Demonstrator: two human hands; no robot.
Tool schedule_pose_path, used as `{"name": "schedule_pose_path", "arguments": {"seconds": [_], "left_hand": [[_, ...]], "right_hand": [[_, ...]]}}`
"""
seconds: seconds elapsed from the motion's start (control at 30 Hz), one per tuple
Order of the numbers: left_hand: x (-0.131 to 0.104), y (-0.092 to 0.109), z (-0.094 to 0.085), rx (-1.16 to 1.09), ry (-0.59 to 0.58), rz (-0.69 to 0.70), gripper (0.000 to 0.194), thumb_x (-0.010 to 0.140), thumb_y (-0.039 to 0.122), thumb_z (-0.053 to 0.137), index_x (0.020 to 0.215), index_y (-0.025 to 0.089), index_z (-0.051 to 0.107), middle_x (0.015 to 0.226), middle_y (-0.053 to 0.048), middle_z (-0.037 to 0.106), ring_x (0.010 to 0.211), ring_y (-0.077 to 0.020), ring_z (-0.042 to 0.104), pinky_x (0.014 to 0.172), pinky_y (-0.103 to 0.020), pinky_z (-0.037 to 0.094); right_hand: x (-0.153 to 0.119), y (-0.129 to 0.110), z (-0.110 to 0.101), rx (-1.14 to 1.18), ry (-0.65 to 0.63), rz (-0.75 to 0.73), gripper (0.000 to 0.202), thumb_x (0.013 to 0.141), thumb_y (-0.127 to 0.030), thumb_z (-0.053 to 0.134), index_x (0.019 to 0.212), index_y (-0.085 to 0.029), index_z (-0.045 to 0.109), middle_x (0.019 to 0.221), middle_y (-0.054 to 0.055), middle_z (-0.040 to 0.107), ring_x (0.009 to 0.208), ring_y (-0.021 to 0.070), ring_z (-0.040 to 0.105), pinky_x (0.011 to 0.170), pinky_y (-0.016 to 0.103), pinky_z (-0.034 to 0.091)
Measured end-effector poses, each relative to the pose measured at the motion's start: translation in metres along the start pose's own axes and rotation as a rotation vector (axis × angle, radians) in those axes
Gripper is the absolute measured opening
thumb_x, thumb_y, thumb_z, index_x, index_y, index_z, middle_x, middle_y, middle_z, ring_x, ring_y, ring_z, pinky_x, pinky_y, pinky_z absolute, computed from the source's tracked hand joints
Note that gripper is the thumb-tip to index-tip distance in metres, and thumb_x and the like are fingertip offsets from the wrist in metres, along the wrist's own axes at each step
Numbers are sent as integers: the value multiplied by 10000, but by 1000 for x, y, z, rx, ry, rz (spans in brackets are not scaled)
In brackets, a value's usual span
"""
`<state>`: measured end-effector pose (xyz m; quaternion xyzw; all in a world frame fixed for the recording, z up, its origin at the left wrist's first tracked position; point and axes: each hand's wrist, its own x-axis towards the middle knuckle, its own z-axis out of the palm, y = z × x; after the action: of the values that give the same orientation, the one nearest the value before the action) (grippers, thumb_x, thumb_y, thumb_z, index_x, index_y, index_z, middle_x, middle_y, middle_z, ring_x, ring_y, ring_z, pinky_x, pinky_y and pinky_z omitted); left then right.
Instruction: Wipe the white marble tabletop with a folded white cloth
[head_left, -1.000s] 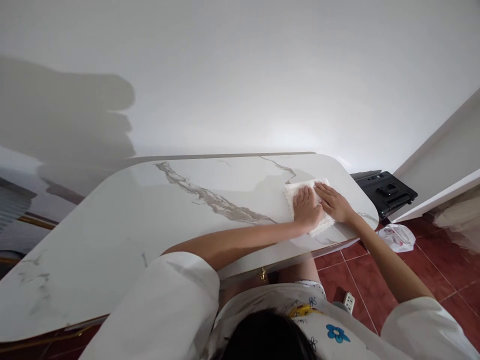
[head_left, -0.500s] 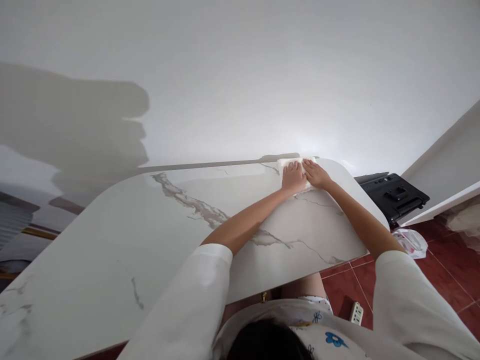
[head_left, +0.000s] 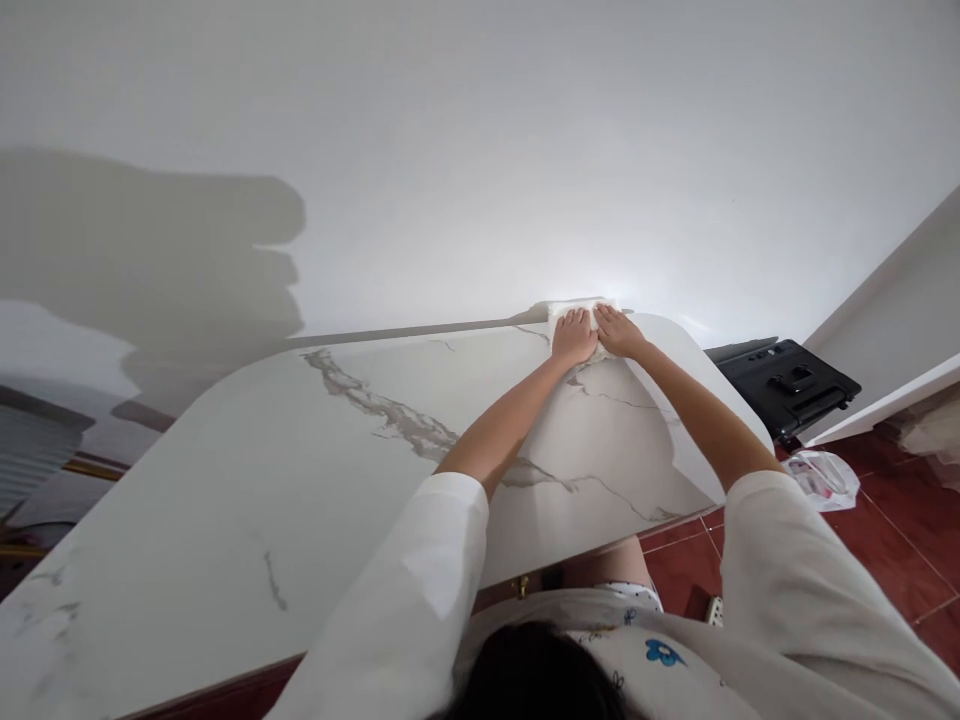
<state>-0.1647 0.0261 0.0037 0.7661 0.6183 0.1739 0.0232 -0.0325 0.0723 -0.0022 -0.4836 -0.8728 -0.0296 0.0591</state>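
Note:
A white cloth (head_left: 556, 312) lies at the far edge of the marbled white table (head_left: 247, 480), against the wall. My left hand (head_left: 575, 338) presses flat on the cloth, palm down. Beside it, my right hand (head_left: 618, 330) rests with fingers stretched out over the cloth's right part. The two hands are close together, and the cloth's underside is hidden beneath them.
The pale wall (head_left: 450, 180) rises right behind the table. On the right, a black case (head_left: 799, 385) and a plastic bag (head_left: 825, 480) stand on the red tiled floor (head_left: 900, 520). A power strip (head_left: 715, 611) shows by my right sleeve.
Both hands and the cloth have moved slightly left and farther away, up to the wall. My arms reach farther forward over the table.

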Motion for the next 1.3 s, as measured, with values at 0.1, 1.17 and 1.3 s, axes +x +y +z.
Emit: {"name": "schedule_pose_path", "arguments": {"seconds": [0.1,1.17,1.3], "left_hand": [[-22,12,-4,-3,-46,-6,567,910,249,268,1443,54,291,1539,-115,280,1419,-257,213,1154,-384,169],[-129,143,-12,-410,-261,-146,639,866,269,288,1482,116,225,1580,-49,179,1462,-194,91,1196,-376,83],[-81,115,-6,-310,-210,-135,601,877,254,277,1469,149,262,1568,-34,225,1450,-186,147,1188,-361,126]], "right_hand": [[-24,0,0,22,30,-64,602,960,-326,197,1462,0,263,1547,181,221,1426,306,201,1145,482,222],[-204,34,-19,40,94,-162,563,962,-338,271,1468,-95,317,1530,128,287,1417,275,237,1141,499,273],[-149,42,-11,41,89,-92,581,961,-358,236,1461,-74,323,1527,138,292,1416,282,243,1138,495,268]]}}
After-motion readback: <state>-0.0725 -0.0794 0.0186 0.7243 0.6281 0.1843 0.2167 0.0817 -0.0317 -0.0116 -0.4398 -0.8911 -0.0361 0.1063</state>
